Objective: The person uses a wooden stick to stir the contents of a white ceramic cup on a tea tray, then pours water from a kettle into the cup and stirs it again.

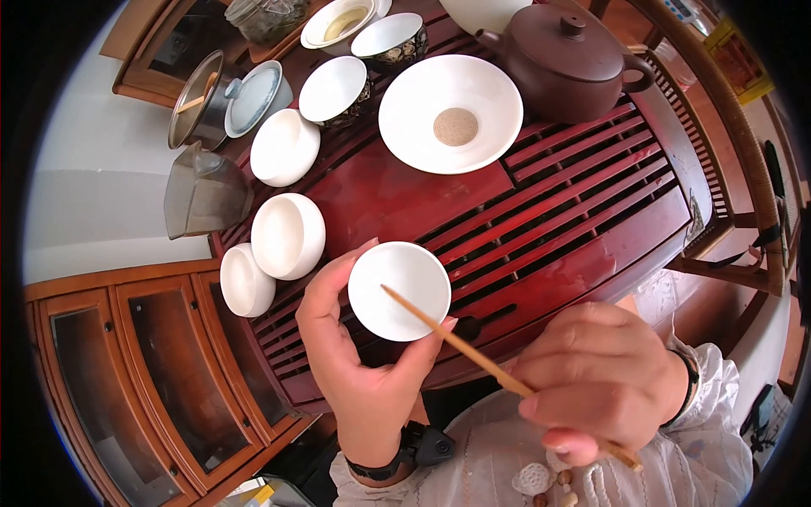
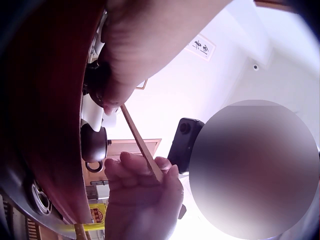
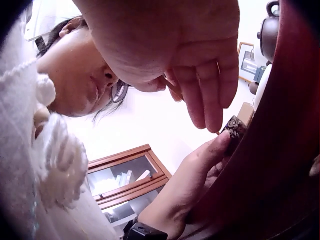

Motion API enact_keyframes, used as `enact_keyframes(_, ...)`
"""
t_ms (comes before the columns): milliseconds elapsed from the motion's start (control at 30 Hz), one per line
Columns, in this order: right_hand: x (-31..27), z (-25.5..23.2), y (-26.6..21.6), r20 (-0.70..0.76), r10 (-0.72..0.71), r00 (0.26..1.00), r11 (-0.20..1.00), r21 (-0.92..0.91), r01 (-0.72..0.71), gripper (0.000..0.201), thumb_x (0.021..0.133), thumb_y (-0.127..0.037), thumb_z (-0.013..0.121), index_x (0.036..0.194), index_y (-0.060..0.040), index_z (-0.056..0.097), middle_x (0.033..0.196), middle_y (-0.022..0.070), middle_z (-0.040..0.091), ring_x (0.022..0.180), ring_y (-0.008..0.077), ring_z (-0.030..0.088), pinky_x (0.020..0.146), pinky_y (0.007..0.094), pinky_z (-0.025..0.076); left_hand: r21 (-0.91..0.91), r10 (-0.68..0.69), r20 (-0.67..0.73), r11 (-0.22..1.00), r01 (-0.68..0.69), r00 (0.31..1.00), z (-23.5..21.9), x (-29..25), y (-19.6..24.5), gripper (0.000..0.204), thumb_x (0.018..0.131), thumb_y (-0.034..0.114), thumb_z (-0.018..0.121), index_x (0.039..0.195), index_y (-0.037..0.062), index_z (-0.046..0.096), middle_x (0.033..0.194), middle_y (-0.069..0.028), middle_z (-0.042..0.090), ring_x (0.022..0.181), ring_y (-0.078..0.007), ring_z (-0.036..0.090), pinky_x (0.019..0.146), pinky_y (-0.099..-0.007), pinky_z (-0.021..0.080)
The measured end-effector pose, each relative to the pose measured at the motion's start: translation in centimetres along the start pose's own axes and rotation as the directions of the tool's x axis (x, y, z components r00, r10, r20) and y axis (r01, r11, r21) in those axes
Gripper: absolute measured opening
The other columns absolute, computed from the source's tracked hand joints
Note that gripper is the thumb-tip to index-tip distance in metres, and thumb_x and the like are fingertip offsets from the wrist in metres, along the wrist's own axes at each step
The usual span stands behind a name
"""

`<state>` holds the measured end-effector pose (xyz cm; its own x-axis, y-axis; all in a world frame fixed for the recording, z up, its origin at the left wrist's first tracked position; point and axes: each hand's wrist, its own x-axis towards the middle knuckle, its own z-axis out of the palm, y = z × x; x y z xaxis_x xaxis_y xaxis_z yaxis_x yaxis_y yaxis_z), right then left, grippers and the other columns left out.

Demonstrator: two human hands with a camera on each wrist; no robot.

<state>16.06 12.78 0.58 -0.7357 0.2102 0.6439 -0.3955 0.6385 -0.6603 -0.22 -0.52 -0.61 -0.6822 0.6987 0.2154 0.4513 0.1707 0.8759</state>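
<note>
My left hand (image 1: 367,372) holds a small teacup (image 1: 393,258), thumb on one side and fingers on the other. White inside, the cup tilts its open mouth toward the head camera; the right wrist view shows its dark patterned outside (image 3: 234,128). Between thumb and fingers my right hand (image 1: 604,380) pinches a slim wooden stick (image 1: 477,357). The stick slants up to the left, its thin tip overlapping the cup's mouth, its thick end showing below the hand. Palm side on, the right hand (image 2: 142,200) appears in the left wrist view with the stick (image 2: 137,132).
Beneath lies a slatted red tea tray (image 1: 380,207). On it stand a wide white bowl (image 1: 405,122) with a mesh disc, a brown teapot (image 1: 562,76), white cups (image 1: 285,148), patterned teacups (image 1: 334,89) and a pitcher (image 1: 203,198). A chair (image 1: 752,160) stands right.
</note>
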Motion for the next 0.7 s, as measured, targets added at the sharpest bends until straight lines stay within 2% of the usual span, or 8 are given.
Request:
enact_keyframes(67, 0.1, -0.5, -0.1, -0.026, 0.094, 0.995, 0.995, 0.047, -0.093, 0.025, 0.098, -0.024, 0.055, 0.098, 0.0012, 0.056, 0.082, 0.0172, 0.069, 0.070, 0.0289, 0.068, 0.065, 0.0385, 0.053, -0.028, -0.014, -0.011, 0.999, 0.014, 1.000, 0.0, 0.0, 0.0, 0.080, 0.061, 0.003, 0.087, 0.128, 0.0022, 0.044, 0.129, -0.0142, 0.053, 0.116, -0.0227, 0.054, 0.100, -0.0356, 0.042)
enact_keyframes(133, 0.1, -0.3, 0.0, -0.045, 0.106, 0.993, 0.993, 0.050, -0.104, 0.028, 0.098, -0.026, 0.056, 0.099, 0.0014, 0.057, 0.084, 0.0177, 0.069, 0.070, 0.0297, 0.068, 0.064, 0.0380, 0.053, 0.034, 0.062, 0.045, 0.997, -0.063, 0.997, -0.1, 0.0, -0.3, 0.079, 0.063, -0.009, 0.073, 0.134, 0.0018, 0.039, 0.133, -0.0182, 0.050, 0.122, -0.0248, 0.052, 0.104, -0.0380, 0.043)
enact_keyframes(200, 0.2, -0.4, 0.1, -0.064, 0.118, 0.991, 0.992, 0.056, -0.114, 0.030, 0.097, -0.028, 0.058, 0.100, 0.0017, 0.057, 0.086, 0.0182, 0.070, 0.071, 0.0304, 0.068, 0.063, 0.0374, 0.053, 0.020, 0.062, 0.051, 0.998, -0.063, 0.997, -0.1, 0.0, -0.4, 0.079, 0.063, -0.010, 0.071, 0.134, 0.0017, 0.039, 0.135, -0.0195, 0.049, 0.123, -0.0256, 0.051, 0.105, -0.0385, 0.043)
enact_keyframes(267, 0.5, -0.8, 0.3, 0.007, 0.114, 0.993, 0.980, 0.164, -0.114, 0.034, 0.095, -0.031, 0.060, 0.103, 0.0020, 0.059, 0.089, 0.0185, 0.070, 0.073, 0.0314, 0.069, 0.064, 0.0371, 0.054, 0.011, 0.061, 0.055, 0.998, -0.061, 0.997, -0.2, 0.1, -0.5, 0.078, 0.063, -0.010, 0.070, 0.134, 0.0016, 0.039, 0.137, -0.0209, 0.048, 0.124, -0.0263, 0.051, 0.105, -0.0390, 0.043)
enact_keyframes(333, 0.6, -1.6, 0.5, 0.034, 0.117, 0.993, 0.968, 0.219, -0.122, 0.035, 0.094, -0.031, 0.061, 0.104, 0.0024, 0.059, 0.090, 0.0189, 0.070, 0.073, 0.0309, 0.069, 0.064, 0.0370, 0.054, -0.042, 0.065, 0.041, 0.997, -0.063, 0.997, -0.1, 0.3, -0.3, 0.078, 0.062, 0.000, 0.084, 0.130, 0.0025, 0.045, 0.133, -0.0171, 0.054, 0.118, -0.0242, 0.054, 0.102, -0.0369, 0.041)
enact_keyframes(467, 0.6, -1.8, 0.9, 0.036, 0.156, 0.987, 0.946, 0.283, -0.160, 0.034, 0.093, -0.028, 0.063, 0.106, 0.0034, 0.061, 0.092, 0.0195, 0.070, 0.074, 0.0294, 0.069, 0.063, 0.0362, 0.054, -0.014, 0.096, 0.065, 0.995, -0.095, 0.993, -0.2, 0.3, -0.3, 0.079, 0.063, -0.001, 0.084, 0.132, 0.0025, 0.045, 0.134, -0.0174, 0.054, 0.118, -0.0249, 0.054, 0.102, -0.0371, 0.041)
enact_keyframes(567, 0.6, -1.5, 1.0, -0.002, 0.151, 0.988, 0.975, 0.164, -0.149, 0.032, 0.093, -0.026, 0.064, 0.104, 0.0038, 0.062, 0.091, 0.0193, 0.070, 0.073, 0.0286, 0.069, 0.062, 0.0356, 0.054, -0.024, 0.105, 0.057, 0.994, -0.104, 0.993, -0.1, 0.4, -0.2, 0.079, 0.063, -0.001, 0.084, 0.133, 0.0028, 0.045, 0.133, -0.0173, 0.055, 0.117, -0.0257, 0.055, 0.101, -0.0370, 0.042)
enact_keyframes(700, 0.5, -1.8, 1.1, 0.024, 0.114, 0.993, 0.969, 0.217, -0.116, 0.035, 0.096, -0.030, 0.059, 0.102, 0.0043, 0.063, 0.088, 0.0165, 0.070, 0.070, 0.0281, 0.067, 0.060, 0.0367, 0.053, 0.041, 0.130, 0.071, 0.990, -0.134, 0.989, -0.2, 0.4, -0.2, 0.078, 0.063, 0.000, 0.085, 0.132, 0.0031, 0.047, 0.131, -0.0161, 0.056, 0.116, -0.0268, 0.056, 0.098, -0.0371, 0.044)
